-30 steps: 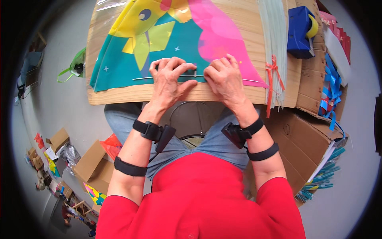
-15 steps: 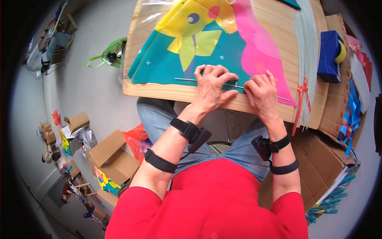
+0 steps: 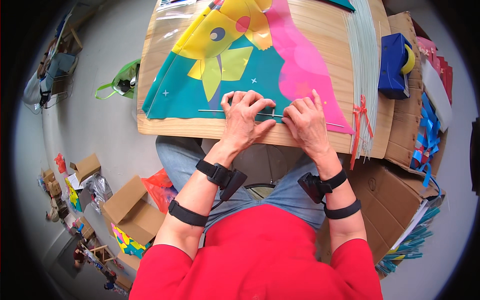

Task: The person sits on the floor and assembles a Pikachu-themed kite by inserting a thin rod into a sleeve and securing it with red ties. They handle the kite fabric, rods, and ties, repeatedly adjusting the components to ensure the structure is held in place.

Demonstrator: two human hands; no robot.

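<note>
Shifted leftward in frame: left hand [image 3: 245, 119] half open over the thin rod [image 3: 265, 114], right hand [image 3: 308, 126] pinching it; keep it straight.

On my feed, the surface [image 3: 327, 30] is pale, grained wood with a rounded front left corner. Most of it I see covered by a thin printed sheet [image 3: 260, 62] in teal, yellow and pink, its lower edge near the front. Clear film [image 3: 172, 22] lies at the far left. Along the right runs a bundle of pale rods [image 3: 367, 60], wrapped by a red tie [image 3: 361, 110], the near ends poking past the edge. A teal piece [image 3: 342, 4] shows at the far side.
</note>
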